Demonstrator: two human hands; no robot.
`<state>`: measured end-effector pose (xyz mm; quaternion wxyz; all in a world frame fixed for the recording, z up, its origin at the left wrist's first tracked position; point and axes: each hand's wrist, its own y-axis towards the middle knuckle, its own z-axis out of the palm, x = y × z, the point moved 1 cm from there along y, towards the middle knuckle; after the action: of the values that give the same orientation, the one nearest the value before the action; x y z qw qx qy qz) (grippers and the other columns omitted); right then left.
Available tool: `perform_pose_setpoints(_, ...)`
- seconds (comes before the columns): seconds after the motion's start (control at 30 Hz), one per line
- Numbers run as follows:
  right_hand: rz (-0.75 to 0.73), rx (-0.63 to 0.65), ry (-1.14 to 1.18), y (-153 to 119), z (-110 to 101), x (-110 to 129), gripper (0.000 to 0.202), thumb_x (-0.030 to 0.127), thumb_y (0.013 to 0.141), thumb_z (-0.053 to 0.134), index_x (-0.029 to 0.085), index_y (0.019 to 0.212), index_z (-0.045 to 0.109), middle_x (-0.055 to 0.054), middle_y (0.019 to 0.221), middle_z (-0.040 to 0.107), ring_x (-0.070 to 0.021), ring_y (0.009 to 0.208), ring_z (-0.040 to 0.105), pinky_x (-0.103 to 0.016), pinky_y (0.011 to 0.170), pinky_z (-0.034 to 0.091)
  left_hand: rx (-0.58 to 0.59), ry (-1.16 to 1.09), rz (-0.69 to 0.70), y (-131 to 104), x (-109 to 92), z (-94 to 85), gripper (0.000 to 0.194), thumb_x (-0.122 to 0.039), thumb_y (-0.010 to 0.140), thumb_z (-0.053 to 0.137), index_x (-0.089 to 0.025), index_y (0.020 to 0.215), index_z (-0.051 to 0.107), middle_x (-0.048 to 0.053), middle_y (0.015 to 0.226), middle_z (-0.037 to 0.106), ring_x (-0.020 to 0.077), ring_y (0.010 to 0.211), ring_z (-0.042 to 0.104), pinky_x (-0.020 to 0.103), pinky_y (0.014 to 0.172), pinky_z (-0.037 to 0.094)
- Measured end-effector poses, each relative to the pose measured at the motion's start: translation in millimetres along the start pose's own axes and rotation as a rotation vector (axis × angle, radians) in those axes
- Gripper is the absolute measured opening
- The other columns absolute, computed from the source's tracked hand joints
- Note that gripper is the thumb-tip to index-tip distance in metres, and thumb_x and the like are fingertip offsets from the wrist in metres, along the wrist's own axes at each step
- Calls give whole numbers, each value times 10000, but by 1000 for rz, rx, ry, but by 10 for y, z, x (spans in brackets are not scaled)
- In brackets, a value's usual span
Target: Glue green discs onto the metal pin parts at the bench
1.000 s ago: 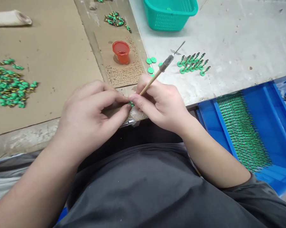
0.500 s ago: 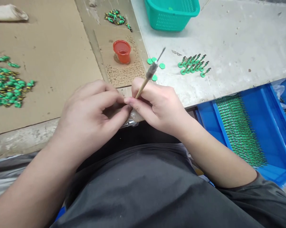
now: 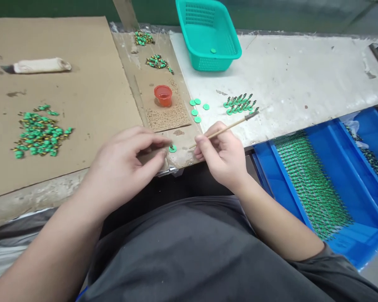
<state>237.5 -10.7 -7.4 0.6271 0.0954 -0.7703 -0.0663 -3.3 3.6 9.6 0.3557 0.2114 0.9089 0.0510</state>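
A thin wooden stick [image 3: 228, 127] with a dark collar and fine tip at its far end is pinched in my right hand [image 3: 223, 153]. It slants up to the right. My left hand [image 3: 126, 161] rests at the table's front edge, thumb and forefinger curved and apart. Just beyond those fingertips stands a green disc [image 3: 173, 149] with a small dark piece upright on it; whether the fingers touch it I cannot tell. Several loose green discs [image 3: 194, 112] lie farther back. Right of them, green discs with upright dark pieces [image 3: 239, 104] stand in rows.
A red cup [image 3: 163, 95] of liquid sits on spotted cardboard. Small green-and-yellow pieces [image 3: 44, 132] are heaped at left, below a white roll [image 3: 41, 65]. A teal basket [image 3: 214, 65] stands at the back. Blue trays [image 3: 349, 155], one with rows of green pieces, are at lower right.
My hands have moved apart, and the green disc with its dark piece now shows between them. The stick has tipped from steep to a flatter slant. The camera view has shifted.
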Motion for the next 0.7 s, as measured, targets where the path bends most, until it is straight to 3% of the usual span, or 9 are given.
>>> perform_pose_setpoints(0.07, 24, -22, 2, -61, -20, -26, 345, 552, 1164, 678, 282, 970, 586, 12, 831, 743, -161, 715, 792, -286, 688, 678, -16, -15, -14, 0, -32, 21, 240, -402, 1046, 692, -336, 1228, 835, -18, 1077, 803, 181, 948, 734, 333, 839, 558)
perform_pose_setpoints(0.23, 38, -3, 23, -63, -17, -90, 417, 648, 1146, 677, 267, 989, 614, -2, 838, 781, -169, 752, 825, -292, 727, 700, -115, -126, -132, 36, -141, 47, 208, -473, 1009, 786, -278, 954, 835, 0, 906, 801, 177, 828, 704, 346, 775, 542)
perform_pose_setpoints(0.33, 30, 3, 66, -41, -10, -98, 420, 641, 1148, 682, 261, 982, 617, -5, 835, 785, -169, 747, 832, -286, 720, 704, -130, -251, -202, 51, -211, -61, 227, -489, 1015, 786, -281, 975, 868, 8, 915, 843, 176, 792, 736, 323, 719, 583)
perform_pose_setpoints(0.5, 26, 7, 62, -57, -4, -93, 402, 609, 1152, 691, 257, 971, 626, -14, 818, 783, -179, 744, 842, -280, 710, 698, -62, -518, -268, 23, -350, -308, 176, -486, 985, 851, -332, 919, 907, 14, 868, 842, 185, 791, 774, 288, 722, 667)
perform_pose_setpoints(0.7, -29, 18, -8, -60, 6, -112, 324, 503, 1169, 665, 250, 966, 676, -33, 831, 779, -193, 753, 826, -291, 721, 674, -31, -534, -242, 50, -460, -398, 262, -589, 977, 883, -344, 890, 912, 32, 839, 836, 191, 736, 783, 262, 643, 666)
